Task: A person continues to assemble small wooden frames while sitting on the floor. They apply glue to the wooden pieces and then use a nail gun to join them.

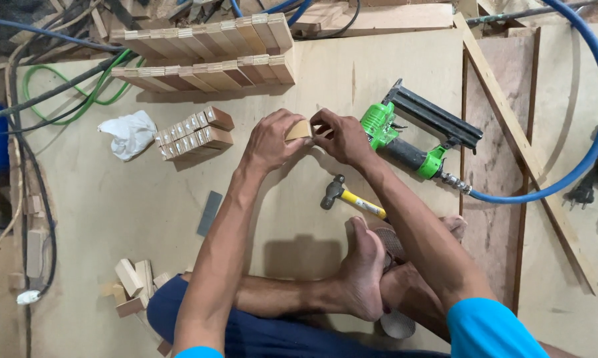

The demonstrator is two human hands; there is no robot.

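My left hand and my right hand meet over the plywood floor, both gripping one small pale wooden block between their fingertips. A green and black pneumatic nail gun lies just right of my right hand, with a blue air hose attached. A hammer with a yellow handle lies below my hands, next to my right forearm. My crossed bare feet rest near the bottom.
Small cut blocks sit in neat rows left of my hands. Longer wood pieces are lined up at the back. A crumpled white cloth, a grey flat strip, loose offcuts, a green hose and a diagonal batten lie around.
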